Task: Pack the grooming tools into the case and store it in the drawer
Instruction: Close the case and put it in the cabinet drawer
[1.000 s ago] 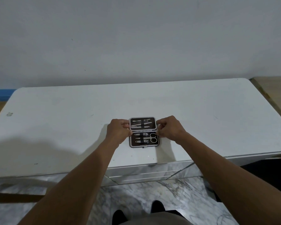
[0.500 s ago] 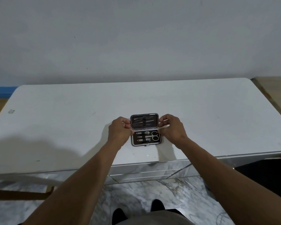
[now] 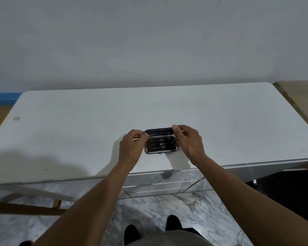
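Note:
A small dark grooming case (image 3: 160,145) with a silver rim lies on the white table (image 3: 78,132) near its front edge. Its lid (image 3: 158,131) stands tilted up over the base, about halfway closed. Metal grooming tools (image 3: 158,144) lie strapped in the base. My left hand (image 3: 132,147) pinches the lid's left corner. My right hand (image 3: 187,141) pinches the lid's right corner with the thumb on top. The tools under the lid are hidden.
Drawer fronts (image 3: 160,183) with a marble look sit under the table's front edge, shut. A wall rises behind the table. Marble floor and my feet (image 3: 172,222) show below. A wooden surface (image 3: 299,96) lies at the right.
The lid was lying flat open one second ago. Both hands have swung it up and toward me, so the case is now half shut.

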### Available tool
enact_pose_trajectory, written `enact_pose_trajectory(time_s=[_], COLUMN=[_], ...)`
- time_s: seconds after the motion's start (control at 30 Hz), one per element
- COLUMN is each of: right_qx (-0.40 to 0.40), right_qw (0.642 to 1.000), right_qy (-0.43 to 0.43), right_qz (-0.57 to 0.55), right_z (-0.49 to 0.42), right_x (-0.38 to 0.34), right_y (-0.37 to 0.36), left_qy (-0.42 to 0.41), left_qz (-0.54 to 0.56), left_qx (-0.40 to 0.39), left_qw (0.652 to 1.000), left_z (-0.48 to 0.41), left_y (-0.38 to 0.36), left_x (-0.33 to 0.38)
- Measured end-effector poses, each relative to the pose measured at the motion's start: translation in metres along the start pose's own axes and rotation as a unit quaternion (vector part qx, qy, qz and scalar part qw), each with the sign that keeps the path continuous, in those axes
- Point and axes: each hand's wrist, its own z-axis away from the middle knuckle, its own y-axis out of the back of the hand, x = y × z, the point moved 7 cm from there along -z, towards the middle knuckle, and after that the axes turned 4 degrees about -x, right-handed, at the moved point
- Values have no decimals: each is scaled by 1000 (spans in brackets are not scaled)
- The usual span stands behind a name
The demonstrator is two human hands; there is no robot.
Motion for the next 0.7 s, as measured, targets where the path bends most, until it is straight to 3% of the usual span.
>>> enact_pose_trajectory(time_s=[0.27, 0.7], right_qx=[-32, -57], right_qw=[999, 995], right_qy=[6, 16], right_qz=[4, 79], right_z=[11, 30], right_x=[4, 13], right_y=[1, -1], left_qy=[13, -30], left_qz=[55, -55], left_qx=[-15, -25], left_qw=[998, 998], left_z=[13, 29], left_y=[2, 4], left_x=[-3, -4])
